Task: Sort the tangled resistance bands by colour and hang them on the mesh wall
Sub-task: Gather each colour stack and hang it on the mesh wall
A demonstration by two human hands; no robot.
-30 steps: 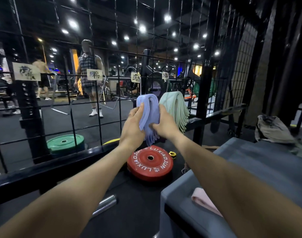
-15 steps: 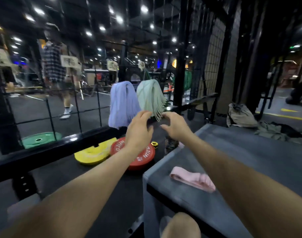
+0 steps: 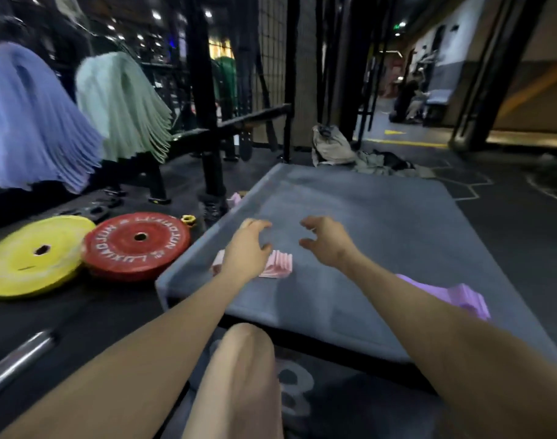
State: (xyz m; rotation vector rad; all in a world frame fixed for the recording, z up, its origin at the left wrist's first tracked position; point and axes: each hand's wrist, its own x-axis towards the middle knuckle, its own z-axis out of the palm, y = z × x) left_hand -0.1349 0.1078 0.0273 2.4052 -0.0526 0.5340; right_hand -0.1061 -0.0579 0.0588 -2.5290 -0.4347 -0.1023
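Both hands, left (image 3: 245, 248) and right (image 3: 326, 240), hover empty-fingered over pink bands (image 3: 278, 264); blue (image 3: 30, 122) and green bands (image 3: 122, 106) hang sorted, purple bands (image 3: 454, 296) wait.

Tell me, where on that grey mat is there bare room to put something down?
The far half of the grey mat, beyond both hands, lies bare. The near left corner holds the pink bands under the left hand; purple bands fill the right edge.

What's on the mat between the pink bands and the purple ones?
In the head view, only bare grey mat and the right forearm crossing above it separate the pink bands from the purple bands.
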